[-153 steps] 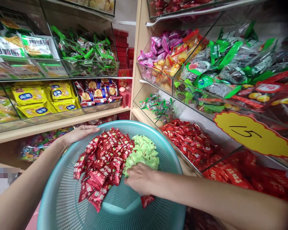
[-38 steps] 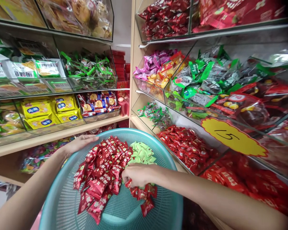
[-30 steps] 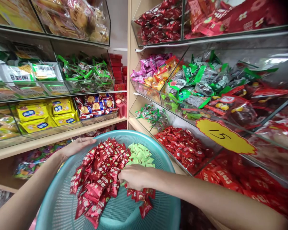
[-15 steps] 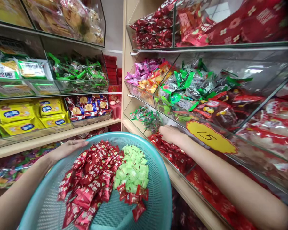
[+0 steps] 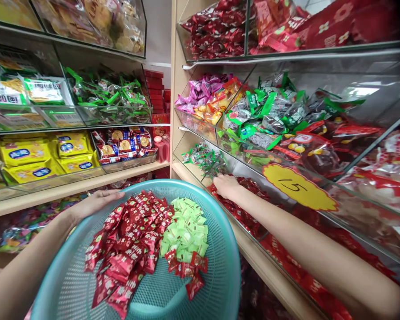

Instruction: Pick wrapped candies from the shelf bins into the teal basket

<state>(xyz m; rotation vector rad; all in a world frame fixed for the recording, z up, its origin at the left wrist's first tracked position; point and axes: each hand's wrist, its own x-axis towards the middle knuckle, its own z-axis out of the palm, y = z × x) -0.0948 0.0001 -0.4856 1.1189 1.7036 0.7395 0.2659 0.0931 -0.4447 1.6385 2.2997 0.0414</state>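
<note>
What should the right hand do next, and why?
Probably gather a few red sweets: the right hand is down at their bin, its fingertips hidden, and only a few similar small ones lie in the basket, whose rim the left hand touches.

Right hand (image 5: 227,186) shifted from teal basket (image 5: 232,249) to shelved red sweets (image 5: 242,215), lone visible small red packet now a cluster (image 5: 186,270), green packets (image 5: 186,226) uncovered

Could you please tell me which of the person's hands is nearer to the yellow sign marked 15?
The right hand: it is at the red sweets, just left of the yellow sign. The left hand is farther off, at the turquoise basket.
</note>
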